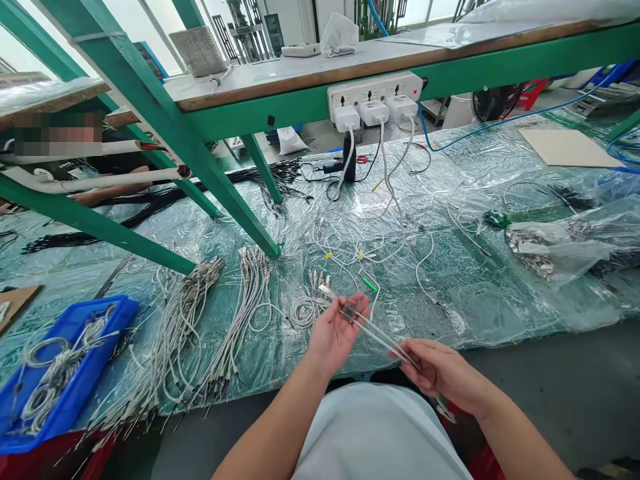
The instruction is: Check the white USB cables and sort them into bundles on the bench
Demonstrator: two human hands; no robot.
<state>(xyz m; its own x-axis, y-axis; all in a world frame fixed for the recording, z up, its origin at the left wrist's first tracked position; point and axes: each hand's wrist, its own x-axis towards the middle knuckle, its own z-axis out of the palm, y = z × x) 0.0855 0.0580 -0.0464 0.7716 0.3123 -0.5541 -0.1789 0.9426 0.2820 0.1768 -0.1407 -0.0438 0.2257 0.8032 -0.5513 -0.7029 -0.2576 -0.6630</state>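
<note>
A doubled white cable (381,339) stretches between my hands, close above the front edge of the bench. My left hand (336,332), palm up, pinches its upper end near a small dark, blurred part. My right hand (443,370) is closed around the lower end, and a short tail hangs out below it. Just beyond my left hand lies a coiled white cable (306,313) with several metal connectors beside it. A small green stick-like piece (370,285) rests on the bench near my left fingertips.
Bundles of white cables (245,307) lie to the left, beside a blue tray (113,353) of coiled cables. Green posts (200,160) rise to a shelf carrying a power strip (375,97). A plastic bag (565,243) of small parts sits right. Another person's arm (117,187) is at far left.
</note>
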